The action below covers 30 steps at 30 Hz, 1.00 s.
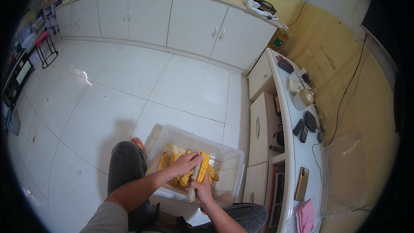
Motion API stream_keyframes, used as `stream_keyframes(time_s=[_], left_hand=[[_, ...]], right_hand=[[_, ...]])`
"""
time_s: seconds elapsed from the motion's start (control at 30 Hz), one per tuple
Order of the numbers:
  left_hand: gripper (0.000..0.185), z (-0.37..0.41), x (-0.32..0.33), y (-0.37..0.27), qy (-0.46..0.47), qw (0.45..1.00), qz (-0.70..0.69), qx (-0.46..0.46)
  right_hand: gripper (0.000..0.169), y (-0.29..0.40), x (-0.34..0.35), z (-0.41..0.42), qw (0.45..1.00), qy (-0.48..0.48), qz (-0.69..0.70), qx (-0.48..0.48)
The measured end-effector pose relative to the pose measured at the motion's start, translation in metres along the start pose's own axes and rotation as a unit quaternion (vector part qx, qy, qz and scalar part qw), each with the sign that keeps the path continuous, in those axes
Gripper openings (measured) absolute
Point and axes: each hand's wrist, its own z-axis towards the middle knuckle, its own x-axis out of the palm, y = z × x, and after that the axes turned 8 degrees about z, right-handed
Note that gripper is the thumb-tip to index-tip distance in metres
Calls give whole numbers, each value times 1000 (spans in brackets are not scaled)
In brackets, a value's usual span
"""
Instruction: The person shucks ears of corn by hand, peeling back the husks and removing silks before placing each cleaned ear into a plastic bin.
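Note:
Above a clear plastic bin, an ear of yellow corn and a stripped, greyish corncob are held side by side. My left hand grips them near the upper end, fingers over the cob and reaching the top of the ear. Lower down, my right hand is closed around the base of the ear, with the cob running against it. Part of the cob is hidden by my hands. Inside the bin lie several more ears of corn and loose kernels.
My knees flank the bin. At the right is a white desk bearing a smartphone, a pink cloth and cables. A clear plastic lid leans against the wall. White cabinets line the back; a stool stands far left.

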Motion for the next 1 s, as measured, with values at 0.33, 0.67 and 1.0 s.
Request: stream_keyframes(time_s=[0.33,0.67,1.0], left_hand=[[28,-2,1,-1,42,997,-58,2],[31,-4,6,-5,-13,997,-67,18],[32,-4,-1,-8,13,999,-1,29]], right_hand=[[52,3,1,-3,1000,-12,22,11],[50,-2,-1,-1,1000,-4,22,10],[48,1,0,-3,999,-1,34,26]])
